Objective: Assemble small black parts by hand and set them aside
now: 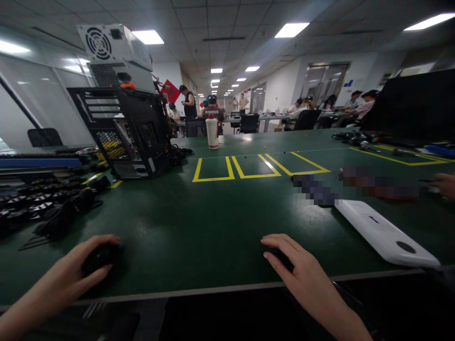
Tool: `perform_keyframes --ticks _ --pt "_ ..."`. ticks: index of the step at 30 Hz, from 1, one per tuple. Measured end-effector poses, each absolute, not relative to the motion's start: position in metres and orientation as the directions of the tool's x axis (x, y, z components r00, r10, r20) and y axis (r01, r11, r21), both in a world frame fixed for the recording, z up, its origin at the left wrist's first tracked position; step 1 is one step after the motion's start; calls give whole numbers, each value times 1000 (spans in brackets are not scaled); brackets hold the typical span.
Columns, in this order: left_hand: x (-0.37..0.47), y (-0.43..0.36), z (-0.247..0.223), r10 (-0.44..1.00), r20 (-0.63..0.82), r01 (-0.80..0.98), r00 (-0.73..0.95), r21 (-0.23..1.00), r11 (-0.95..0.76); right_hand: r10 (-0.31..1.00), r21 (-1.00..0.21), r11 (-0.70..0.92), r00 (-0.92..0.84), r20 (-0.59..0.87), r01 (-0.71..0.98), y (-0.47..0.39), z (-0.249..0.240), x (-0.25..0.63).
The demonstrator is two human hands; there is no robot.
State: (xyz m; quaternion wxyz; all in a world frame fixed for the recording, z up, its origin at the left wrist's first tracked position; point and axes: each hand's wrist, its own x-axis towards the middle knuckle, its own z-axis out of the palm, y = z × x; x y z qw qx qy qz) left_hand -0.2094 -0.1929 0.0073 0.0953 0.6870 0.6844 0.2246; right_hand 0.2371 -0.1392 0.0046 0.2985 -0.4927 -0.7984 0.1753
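My left hand (pixel 83 263) rests low on the green table (pixel 199 227), at the left. Its fingers and thumb curl around a small black rounded object (pixel 101 258), shaped like a computer mouse and partly covered by the hand. At the right of centre, my right hand (pixel 302 270) hovers at or just above the table's front edge. Its fingers are slightly bent, with the thumb apart from them; the gap between looks dark, and I see nothing held there. Nearest to it on the right lies a white flat device (pixel 386 232) with a dark oval and an arrow mark.
Left, an open black computer case (pixel 142 132) carries power supply units (pixel 117 47); black cables (pixel 46 208) lie beside it. Yellow tape outlines (pixel 213 180), a white bottle (pixel 212 132) and two blurred-out items (pixel 316 190) are on the table. Another person's hand (pixel 444 184) shows far right.
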Motion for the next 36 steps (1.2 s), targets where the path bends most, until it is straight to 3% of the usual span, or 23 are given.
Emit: perform_keyframes --ticks 6,12,14,19,23,36 --pt "-90 -107 22 961 206 886 184 388 -253 786 -681 520 -600 146 516 -93 28 198" --pt "-17 -30 16 900 324 824 292 392 -409 804 -850 349 -592 55 395 -14 24 160" --pt "-3 -14 11 898 344 804 274 431 -411 823 -895 311 -562 86 319 4 20 157" --pt "-1 8 -1 920 359 678 158 638 -365 839 -939 247 -537 86 237 24 11 161" --pt "-19 11 -6 943 244 549 227 768 -331 859 -958 215 -502 95 187 26 7 161" --pt "-20 5 5 908 229 584 350 705 -402 854 -964 221 -508 117 150 16 14 164"
